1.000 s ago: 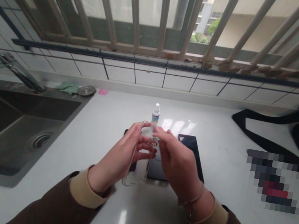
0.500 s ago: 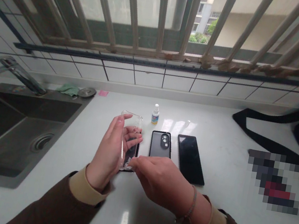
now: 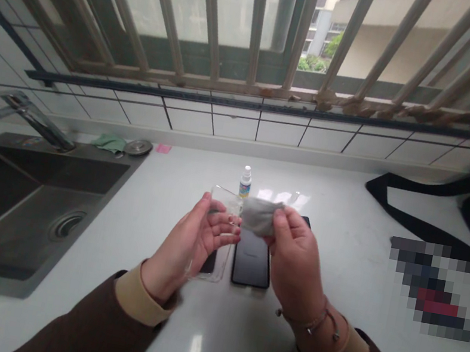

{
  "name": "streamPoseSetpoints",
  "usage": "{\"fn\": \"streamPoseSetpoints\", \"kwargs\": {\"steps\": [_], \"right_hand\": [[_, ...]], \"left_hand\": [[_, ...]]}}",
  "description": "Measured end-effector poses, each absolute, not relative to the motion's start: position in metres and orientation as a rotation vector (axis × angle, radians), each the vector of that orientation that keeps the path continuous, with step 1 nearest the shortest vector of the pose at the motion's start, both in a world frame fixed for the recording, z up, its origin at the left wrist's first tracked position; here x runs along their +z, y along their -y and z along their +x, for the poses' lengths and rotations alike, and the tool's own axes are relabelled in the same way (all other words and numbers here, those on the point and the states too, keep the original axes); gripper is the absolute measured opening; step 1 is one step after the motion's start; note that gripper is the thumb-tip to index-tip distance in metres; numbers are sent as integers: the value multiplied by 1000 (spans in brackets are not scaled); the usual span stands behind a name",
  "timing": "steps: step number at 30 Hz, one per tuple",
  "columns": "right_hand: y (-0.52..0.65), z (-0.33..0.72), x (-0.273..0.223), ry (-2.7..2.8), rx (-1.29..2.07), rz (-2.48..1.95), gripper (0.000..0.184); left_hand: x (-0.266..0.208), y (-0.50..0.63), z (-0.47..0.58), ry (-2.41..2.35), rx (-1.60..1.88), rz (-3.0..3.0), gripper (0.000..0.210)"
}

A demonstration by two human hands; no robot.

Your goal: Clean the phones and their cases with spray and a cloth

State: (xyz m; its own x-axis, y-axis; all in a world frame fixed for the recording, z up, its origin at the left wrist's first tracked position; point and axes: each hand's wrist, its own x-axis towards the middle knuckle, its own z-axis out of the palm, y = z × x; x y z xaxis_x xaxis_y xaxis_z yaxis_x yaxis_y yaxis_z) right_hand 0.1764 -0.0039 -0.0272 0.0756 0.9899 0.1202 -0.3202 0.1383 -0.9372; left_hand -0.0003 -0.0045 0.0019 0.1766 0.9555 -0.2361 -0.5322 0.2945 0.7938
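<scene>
Left hand: I see the person's left hand cradling a clear phone case, thumb along the near-left edge and fingers loosely spread behind it, tips reaching toward the opposite edge.

Right hand: The right hand pinches a grey cloth between thumb and bent fingers at its right end; the free part extends toward the case. From my distant seat I cannot tell whether the two touch.

Clear case: Raised above the white countertop, in front of a dark flat object visible through it. I judge it light, thin and bendable rather than rigid, possibly slippery when wet. The side rims look the surest hold, leaving the broad back free; a hard squeeze could bow it.

Grey cloth: Probably light and limp, with little to break. I would hold it by a gathered end, as here, keeping fingertips back from the loose part.

Counter: A grey panel with a dark rim lies below the cloth, its upper part hidden. A small white-capped bottle stands upright just beyond the hands. A black corner shows behind the right hand.

Sink side: A green cloth and a round metal lid lie near the faucet.
</scene>
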Motion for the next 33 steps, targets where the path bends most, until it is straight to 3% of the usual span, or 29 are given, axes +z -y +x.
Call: {"fn": "streamPoseSetpoints", "kwargs": {"steps": [3,9,16,28,33], "right_hand": [[-4,188,-23,980,950,-990,25],[4,187,-14,1386,1035,-908,23],[6,186,-9,1404,953,-981,25],[-2,176,-45,1381,933,-1054,33],[0,172,-44,1306,1105,-1016,34]], "left_hand": [[3,10,-1,-698,853,626,43],[0,15,-2,-595,672,612,43],[4,0,-13,-649,839,515,38],[-4,16,16,-867,1208,689,42],[-9,15,17,-930,1293,728,44]]}}
